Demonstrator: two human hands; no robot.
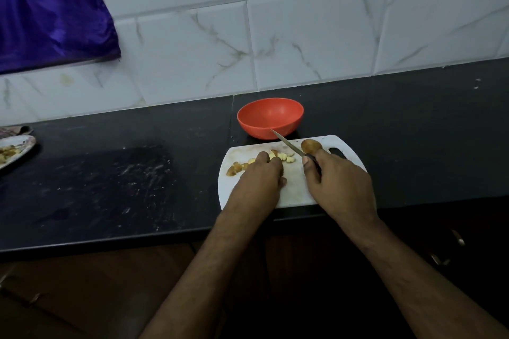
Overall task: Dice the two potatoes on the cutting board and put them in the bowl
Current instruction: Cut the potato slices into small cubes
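A white cutting board [296, 190] lies on the black counter in front of an orange bowl [270, 118] with nothing visible inside. Several diced potato pieces [285, 157] lie across the board's far left part. One whole brown potato [311, 146] sits at the board's far edge. My left hand [261, 176] lies over the cut pieces with its fingers curled down on them; what is under the fingers is hidden. My right hand [338, 179] grips a knife [287, 144] by its dark handle, the blade pointing up-left toward the bowl above the board.
The black counter [110, 181] stretches left, dusted with pale marks. A plate [16, 150] with food scraps sits at the far left edge. A purple cloth [49, 8] hangs over the tiled wall. The counter's front edge runs just below the board.
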